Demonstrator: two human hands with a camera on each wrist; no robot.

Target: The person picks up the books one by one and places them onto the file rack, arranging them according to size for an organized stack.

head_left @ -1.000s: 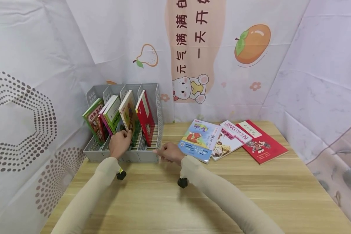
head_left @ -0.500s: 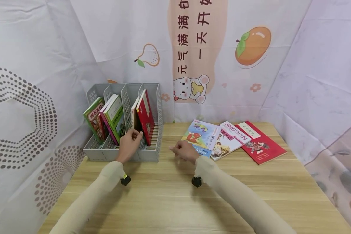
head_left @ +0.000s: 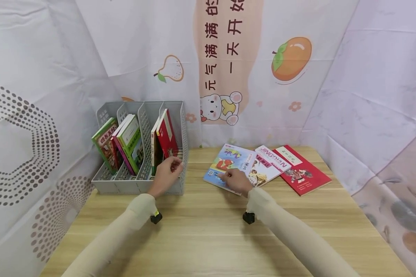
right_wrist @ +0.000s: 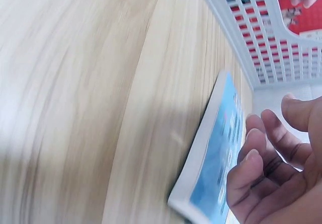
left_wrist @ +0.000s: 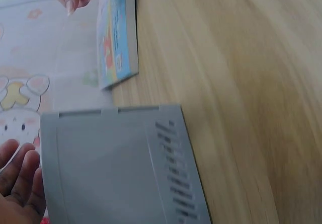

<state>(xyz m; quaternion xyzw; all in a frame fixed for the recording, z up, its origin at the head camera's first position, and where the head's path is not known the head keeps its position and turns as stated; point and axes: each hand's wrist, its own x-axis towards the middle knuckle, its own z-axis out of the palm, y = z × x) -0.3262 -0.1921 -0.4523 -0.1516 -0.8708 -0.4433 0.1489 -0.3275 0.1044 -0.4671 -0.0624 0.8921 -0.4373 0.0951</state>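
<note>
My left hand (head_left: 167,173) hovers over the front right of a grey file rack (head_left: 131,187), fingers loosely bent and holding nothing. Just behind it stand a red book (head_left: 166,132) and a pale-spined book (head_left: 154,148), close together in the right part of the rack. Whether a divider separates them I cannot tell. My right hand (head_left: 237,181) is above a blue picture book (head_left: 216,177) lying on the table. Its fingers are loosely curled with nothing between them in the right wrist view, close to that blue book (right_wrist: 214,168). Contact is unclear.
A white-and-pink book (head_left: 272,165) lies partly under the blue one, and a red book (head_left: 303,175) is to its right. Farther left, the rack bears a green book (head_left: 105,144) and a green-and-white book (head_left: 131,140). Printed cloth (head_left: 138,61) hangs behind the wooden table (head_left: 208,238).
The pale-spined book has shifted right, towards the red book, and my left hand has let go of it and moved right. My right hand has moved from the rack's corner to the blue book.
</note>
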